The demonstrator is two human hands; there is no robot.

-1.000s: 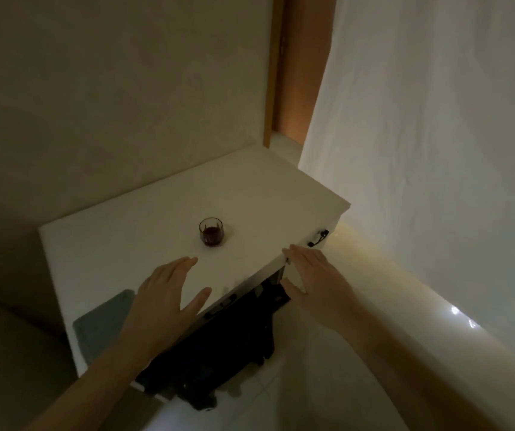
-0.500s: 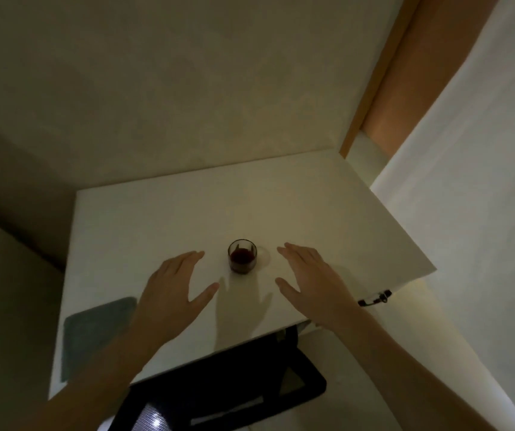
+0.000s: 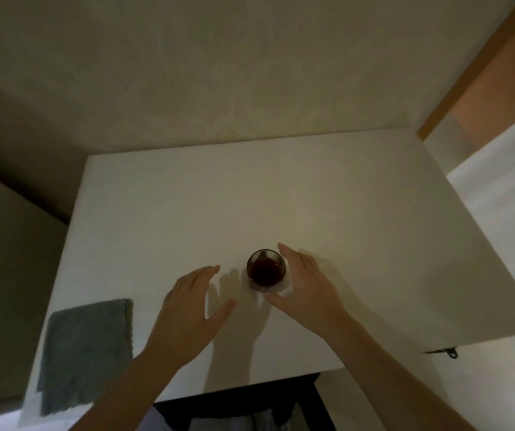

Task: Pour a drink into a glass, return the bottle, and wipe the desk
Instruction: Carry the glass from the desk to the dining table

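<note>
Pouring looks done: the glass (image 3: 266,273) holds dark drink, cupped but not yet gripped by my open right hand (image 3: 307,290), and no bottle's in sight, so only wiping seems left. The grey cloth (image 3: 86,353) sits untouched beyond my spread, empty left hand (image 3: 187,315). Half a second ago my right hand was clear of the glass.

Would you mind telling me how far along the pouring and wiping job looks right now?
Pouring looks done: the glass holds dark drink, and no bottle is in view, so it may be returned. The right hand is open beside the glass, the left hand open over the desk. Wiping seems left: the grey cloth lies untouched.
</note>
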